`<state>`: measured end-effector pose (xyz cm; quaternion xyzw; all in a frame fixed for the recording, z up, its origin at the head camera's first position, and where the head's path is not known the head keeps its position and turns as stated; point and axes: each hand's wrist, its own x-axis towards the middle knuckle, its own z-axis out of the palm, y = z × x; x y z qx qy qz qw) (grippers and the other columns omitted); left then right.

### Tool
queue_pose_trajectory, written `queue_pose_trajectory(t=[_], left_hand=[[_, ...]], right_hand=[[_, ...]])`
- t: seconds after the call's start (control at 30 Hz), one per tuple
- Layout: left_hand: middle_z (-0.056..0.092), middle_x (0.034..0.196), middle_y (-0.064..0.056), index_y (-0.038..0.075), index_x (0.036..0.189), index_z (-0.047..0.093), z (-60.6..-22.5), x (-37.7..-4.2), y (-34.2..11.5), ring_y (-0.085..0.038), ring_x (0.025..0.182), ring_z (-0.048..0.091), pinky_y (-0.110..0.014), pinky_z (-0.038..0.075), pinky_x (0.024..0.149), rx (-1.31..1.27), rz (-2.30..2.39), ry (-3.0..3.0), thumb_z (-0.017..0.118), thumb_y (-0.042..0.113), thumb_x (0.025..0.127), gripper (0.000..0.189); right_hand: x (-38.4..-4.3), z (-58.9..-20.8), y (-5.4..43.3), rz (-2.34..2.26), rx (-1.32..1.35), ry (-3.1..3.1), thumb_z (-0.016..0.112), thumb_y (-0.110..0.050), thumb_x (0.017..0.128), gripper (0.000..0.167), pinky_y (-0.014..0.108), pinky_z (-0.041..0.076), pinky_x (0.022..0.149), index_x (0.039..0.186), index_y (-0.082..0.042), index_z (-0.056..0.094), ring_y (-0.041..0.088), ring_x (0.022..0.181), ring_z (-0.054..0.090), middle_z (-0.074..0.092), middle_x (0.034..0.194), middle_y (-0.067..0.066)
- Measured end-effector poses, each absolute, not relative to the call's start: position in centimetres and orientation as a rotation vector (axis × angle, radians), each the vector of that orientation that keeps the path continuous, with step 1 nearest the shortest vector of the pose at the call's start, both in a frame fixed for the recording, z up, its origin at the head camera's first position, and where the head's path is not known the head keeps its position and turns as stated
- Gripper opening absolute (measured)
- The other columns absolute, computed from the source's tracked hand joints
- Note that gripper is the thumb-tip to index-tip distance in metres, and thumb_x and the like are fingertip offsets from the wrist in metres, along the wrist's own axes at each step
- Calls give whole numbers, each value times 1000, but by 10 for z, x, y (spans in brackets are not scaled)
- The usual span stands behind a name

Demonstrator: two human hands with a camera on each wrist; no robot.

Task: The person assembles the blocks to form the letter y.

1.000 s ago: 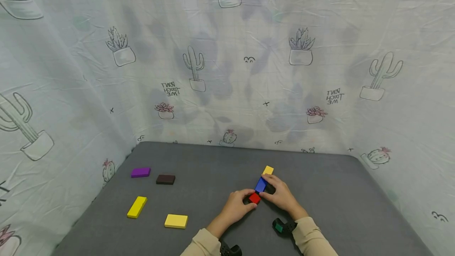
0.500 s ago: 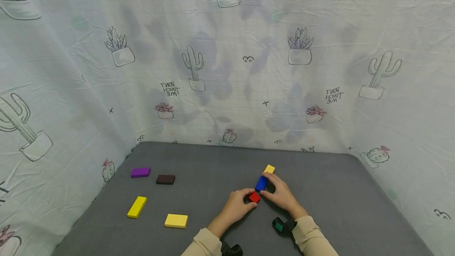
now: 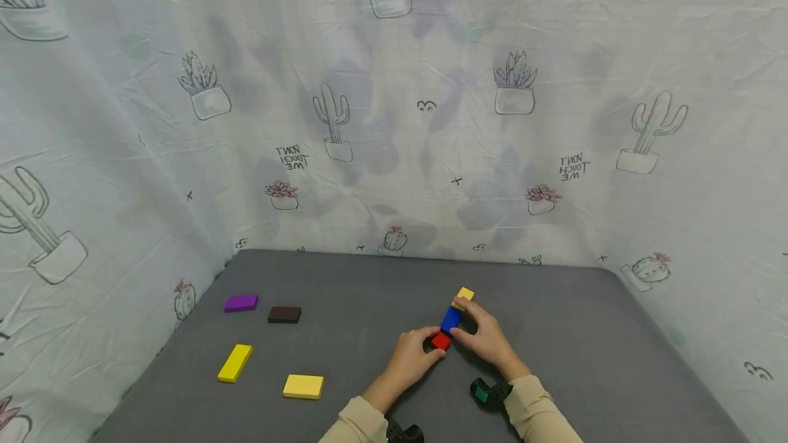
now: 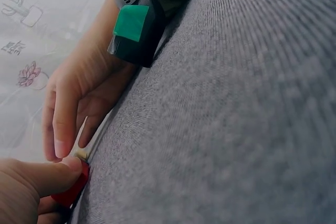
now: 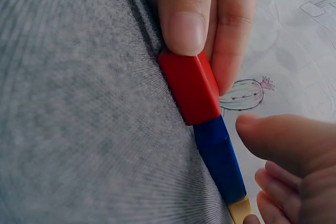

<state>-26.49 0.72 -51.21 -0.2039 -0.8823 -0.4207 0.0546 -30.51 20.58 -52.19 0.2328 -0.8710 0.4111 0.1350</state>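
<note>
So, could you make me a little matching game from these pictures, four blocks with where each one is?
Blocks:
1. red block
2. purple block
3. blue block
4. dark brown block

Places:
A. just right of the purple block
B. lined up between the red block and a yellow block
C. pinched by the left hand
D. nearest the far left corner of the table

Pairs: 1-C, 2-D, 3-B, 4-A
</note>
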Motion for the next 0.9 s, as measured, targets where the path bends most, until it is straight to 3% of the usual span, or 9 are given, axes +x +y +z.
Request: queue_pose_trajectory(t=[0.23, 0.53, 0.9], left_hand=[[69, 114, -12, 2, 118, 66, -511, -266, 10, -25, 106, 65, -39, 53, 88, -599, -1257, -2682, 76, 20, 80, 43], [68, 115, -12, 2, 119, 65, -513, -267, 13, -26, 109, 63, -40, 51, 91, -581, -1206, -2691, 75, 22, 81, 44], [67, 115, -16, 0, 118, 65, -516, -269, 15, -28, 108, 64, -39, 53, 89, -610, -1178, -2634, 74, 21, 82, 43]], right_hand=[[-305, -521, 207, 1181, 598, -2539, 70, -24, 85, 61, 58, 41, 99, 137, -1, 48, 40, 126, 47, 50, 138, 21], [-304, -521, 203, 1109, 532, -2656, 65, -32, 88, 70, 62, 30, 106, 142, 2, 39, 42, 138, 28, 35, 148, 25], [-303, -518, 200, 1052, 553, -2754, 67, -41, 85, 78, 60, 31, 106, 143, 2, 38, 42, 138, 29, 32, 150, 24]])
